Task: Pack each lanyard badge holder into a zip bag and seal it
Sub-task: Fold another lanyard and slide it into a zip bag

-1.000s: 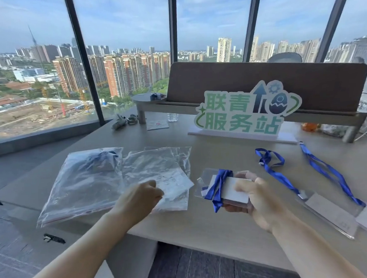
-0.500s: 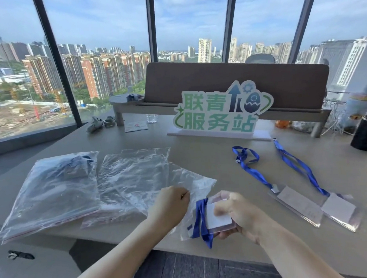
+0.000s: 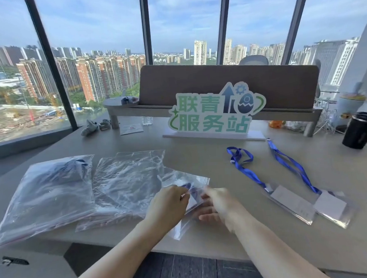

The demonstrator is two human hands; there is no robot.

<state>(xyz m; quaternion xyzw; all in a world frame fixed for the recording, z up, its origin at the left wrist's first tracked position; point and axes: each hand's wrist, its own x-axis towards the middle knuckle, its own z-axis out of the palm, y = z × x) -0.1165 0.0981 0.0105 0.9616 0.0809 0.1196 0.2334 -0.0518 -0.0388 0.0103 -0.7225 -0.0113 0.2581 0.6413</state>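
A light grey desk (image 3: 201, 159) is seen from above, set against floor-to-ceiling windows with a city skyline beyond. Near the front edge of the desk, a clear zip bag (image 3: 182, 183) is held at its mouth by the left hand (image 3: 167, 206), whose fingers are curled and pinched on the plastic. The right hand (image 3: 218, 203) is blurred; its fingers appear loosely extended at the bag's opening, and whether anything is gripped cannot be told. Inside this bag a badge holder with a blue lanyard (image 3: 191, 191) can be made out through the film, just beyond the fingertips of both hands.

Toward the front left corner lies a filled zip bag (image 3: 46, 198) with blue strap visible inside. Between it and the held bag, a stack of empty zip bags (image 3: 127, 181) is spread flat, partly under the held one.

Toward the right edge, two more badge holders lie side by side: one clear sleeve (image 3: 291, 203) with its blue strap running toward the back of the desk, and a second sleeve (image 3: 330, 205) just beside it, strap likewise extended.

Along the back edge, a green and white sign (image 3: 215, 113) with Chinese characters is stood upright before a brown partition (image 3: 228, 80). A black cup (image 3: 360, 130) is placed near the back right corner.
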